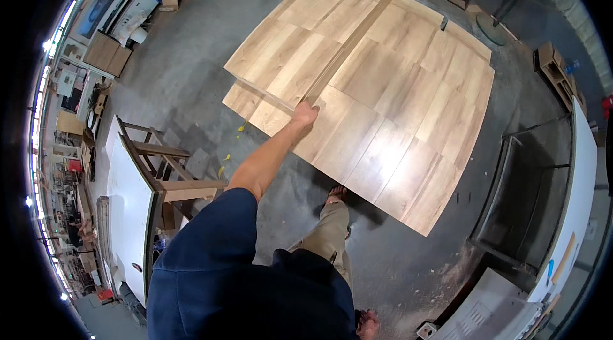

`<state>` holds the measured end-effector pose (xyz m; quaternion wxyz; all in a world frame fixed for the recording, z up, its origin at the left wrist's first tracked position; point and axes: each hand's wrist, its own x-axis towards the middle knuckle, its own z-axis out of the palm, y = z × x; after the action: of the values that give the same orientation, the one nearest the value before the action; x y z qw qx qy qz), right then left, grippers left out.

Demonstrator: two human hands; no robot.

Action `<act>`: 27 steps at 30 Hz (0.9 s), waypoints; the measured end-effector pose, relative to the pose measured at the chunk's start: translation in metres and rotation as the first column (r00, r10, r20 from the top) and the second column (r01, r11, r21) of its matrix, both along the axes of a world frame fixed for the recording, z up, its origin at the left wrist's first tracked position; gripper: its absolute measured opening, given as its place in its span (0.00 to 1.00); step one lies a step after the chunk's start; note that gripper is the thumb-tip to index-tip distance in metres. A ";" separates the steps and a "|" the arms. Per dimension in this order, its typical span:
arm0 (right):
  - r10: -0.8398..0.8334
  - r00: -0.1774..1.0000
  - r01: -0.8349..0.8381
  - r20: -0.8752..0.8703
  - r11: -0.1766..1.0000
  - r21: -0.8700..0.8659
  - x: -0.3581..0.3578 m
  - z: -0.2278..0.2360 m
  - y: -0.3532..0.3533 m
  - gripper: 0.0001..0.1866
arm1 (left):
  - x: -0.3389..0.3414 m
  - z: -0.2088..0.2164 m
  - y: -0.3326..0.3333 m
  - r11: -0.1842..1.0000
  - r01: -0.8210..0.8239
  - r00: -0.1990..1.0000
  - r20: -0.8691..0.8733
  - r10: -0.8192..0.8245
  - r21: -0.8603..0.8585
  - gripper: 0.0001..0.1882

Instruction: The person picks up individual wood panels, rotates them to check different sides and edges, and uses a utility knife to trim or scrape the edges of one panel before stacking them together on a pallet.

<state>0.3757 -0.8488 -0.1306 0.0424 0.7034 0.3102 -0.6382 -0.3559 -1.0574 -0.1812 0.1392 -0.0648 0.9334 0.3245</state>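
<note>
— Where was the left hand (306, 113), and what did its grip hold?

— It was stretched far forward — the grip was closed on the near corner of the upper wood panel (313, 27), which lay on a bigger stack of wood panels (408, 116) on the concrete floor (191, 65).

— And the right hand?

— It was not in the picture. To the left stood a wooden frame (163, 164) beside a white board (128, 206).
</note>
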 end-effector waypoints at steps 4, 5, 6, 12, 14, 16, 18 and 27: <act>-0.039 0.994 0.045 -0.104 0.997 0.065 -0.022 -0.036 0.000 0.11 | -0.012 0.020 0.044 0.964 0.243 0.955 0.198 -0.219 -0.105 0.28; 0.017 0.996 -0.010 -0.083 0.996 0.089 -0.027 -0.042 0.008 0.11 | -0.022 -0.012 0.022 0.927 0.361 0.923 0.182 -0.339 -0.103 0.29; 0.033 0.998 -0.027 -0.052 0.992 0.123 -0.037 -0.043 0.007 0.12 | -0.029 -0.009 0.032 0.924 0.368 0.919 0.187 -0.346 -0.101 0.29; -0.052 0.997 0.058 -0.053 0.993 0.106 -0.099 -0.012 0.007 0.15 | -0.087 0.037 0.088 0.997 0.071 0.962 0.265 -0.062 -0.026 0.26; -0.042 0.999 0.040 0.026 0.994 0.098 -0.110 -0.002 0.002 0.14 | -0.087 0.025 0.097 0.934 0.336 0.941 0.071 -0.330 -0.121 0.26; -0.085 0.988 0.075 0.126 0.993 0.087 -0.119 0.005 -0.012 0.13 | -0.102 0.040 0.120 0.931 0.361 0.911 0.199 -0.362 0.043 0.27; -0.094 0.987 0.088 0.134 0.995 0.051 -0.124 0.015 -0.017 0.14 | -0.126 0.033 0.117 0.923 0.331 0.870 0.316 -0.380 0.199 0.28; -0.098 0.982 0.104 0.161 0.994 -0.032 -0.133 0.044 -0.039 0.17 | -0.159 -0.009 0.122 0.991 0.090 0.991 0.092 -0.099 0.096 0.30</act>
<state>0.2430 -0.8873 -0.0862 0.0488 0.7659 0.2567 -0.5875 -0.5152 -0.9357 -0.1901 0.2022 -0.0296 0.9117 0.3565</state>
